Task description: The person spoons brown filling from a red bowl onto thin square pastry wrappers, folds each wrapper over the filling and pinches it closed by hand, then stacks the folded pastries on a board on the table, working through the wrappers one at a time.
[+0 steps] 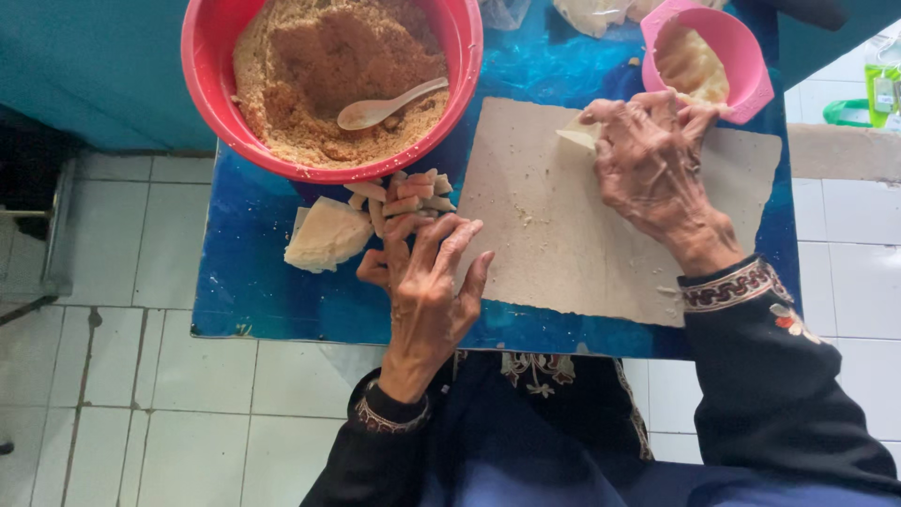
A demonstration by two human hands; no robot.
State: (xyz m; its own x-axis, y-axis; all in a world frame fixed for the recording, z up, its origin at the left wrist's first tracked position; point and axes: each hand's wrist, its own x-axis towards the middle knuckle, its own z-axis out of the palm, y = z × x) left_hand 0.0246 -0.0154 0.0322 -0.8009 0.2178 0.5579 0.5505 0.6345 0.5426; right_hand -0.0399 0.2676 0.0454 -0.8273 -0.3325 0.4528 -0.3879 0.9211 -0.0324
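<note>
My left hand [424, 277] rests on the blue table [253, 282] with its fingers spread, the fingertips touching a pile of small rolled pieces [399, 195]. My right hand [652, 164] lies over the pale work board [563, 235], pinching a thin pale wrapper sheet [575, 134] at the board's top edge. A red bowl [333, 80] of brown crumbly filling stands at the back, with a plastic spoon [385, 106] lying in it. A pink bowl [709, 56] holding more pale wrappers sits just beyond my right hand.
A folded stack of pale wrappers [327, 235] lies left of the rolled pieces. Clear plastic bags [587, 14] sit at the table's far edge. White floor tiles [122, 376] surround the small table; a green bottle [882, 80] stands at far right.
</note>
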